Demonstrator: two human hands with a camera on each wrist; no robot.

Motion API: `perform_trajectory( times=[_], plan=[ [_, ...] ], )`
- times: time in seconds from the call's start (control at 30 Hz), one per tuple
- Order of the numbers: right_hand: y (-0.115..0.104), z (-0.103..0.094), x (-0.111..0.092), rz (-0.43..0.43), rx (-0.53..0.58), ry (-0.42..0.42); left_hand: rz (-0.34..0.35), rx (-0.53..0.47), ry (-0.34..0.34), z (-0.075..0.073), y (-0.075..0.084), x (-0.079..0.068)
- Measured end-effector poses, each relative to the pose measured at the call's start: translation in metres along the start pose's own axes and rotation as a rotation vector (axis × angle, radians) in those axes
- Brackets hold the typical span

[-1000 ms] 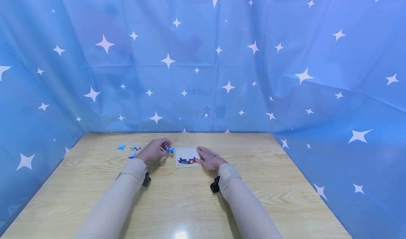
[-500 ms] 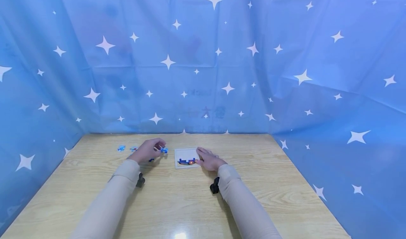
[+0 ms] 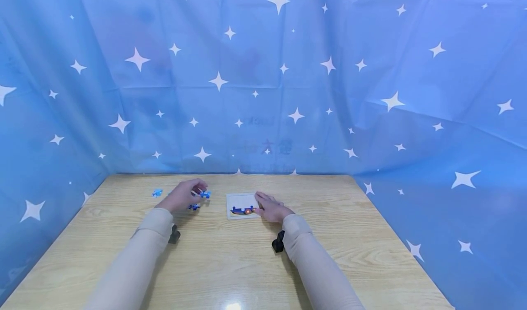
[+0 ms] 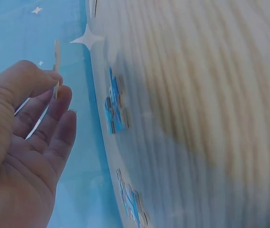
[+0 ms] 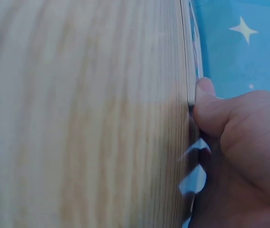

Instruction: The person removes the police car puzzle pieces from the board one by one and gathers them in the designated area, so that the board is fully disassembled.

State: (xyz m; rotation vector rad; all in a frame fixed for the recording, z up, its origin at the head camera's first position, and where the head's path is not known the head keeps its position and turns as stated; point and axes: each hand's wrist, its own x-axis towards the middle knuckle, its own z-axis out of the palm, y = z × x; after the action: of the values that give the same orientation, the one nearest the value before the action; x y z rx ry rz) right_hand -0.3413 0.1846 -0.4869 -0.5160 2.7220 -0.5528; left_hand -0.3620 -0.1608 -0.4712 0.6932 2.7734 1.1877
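I watch from far off, and I can see the left hand [image 3: 183,195] up over the worktop [image 3: 230,259]; its thumb and first finger are pinching a blue puzzle piece [image 3: 205,194], and the left wrist view shows that piece thin and side-on; the other fingers on that hand have small gaps between them; just below that hand, a darker blue piece [image 3: 194,207] lies on the worktop; a light blue piece [image 3: 157,193] lies farther to the left, near the back; the right hand [image 3: 271,207] is holding the right side of a pale puzzle tray [image 3: 243,198]; I see its thumb at the near corner and its other fingers near the far corner, though in the right wrist view I find those fingers dark and partly hidden; the tray lies flat on the worktop, well apart from the light blue piece; inside it, along the near side, I see a dark blue picture part [image 3: 243,210] with a round orange spot; both arms have pale sleeves, and behind it all hangs a blue curtain [image 3: 263,79] with white stars.
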Motion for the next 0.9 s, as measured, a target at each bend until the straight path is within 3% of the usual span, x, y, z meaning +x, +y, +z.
perform_trajectory(
  times=[0.4,0.9],
  plan=[
    [-0.003,-0.001,-0.002,0.000,0.004,0.010,-0.056,0.037,0.025,-0.009,-0.002,-0.012],
    [-0.002,0.000,-0.001,0.004,-0.023,0.010,0.001,0.021,0.048,-0.028,-0.015,-0.023]
  ],
)
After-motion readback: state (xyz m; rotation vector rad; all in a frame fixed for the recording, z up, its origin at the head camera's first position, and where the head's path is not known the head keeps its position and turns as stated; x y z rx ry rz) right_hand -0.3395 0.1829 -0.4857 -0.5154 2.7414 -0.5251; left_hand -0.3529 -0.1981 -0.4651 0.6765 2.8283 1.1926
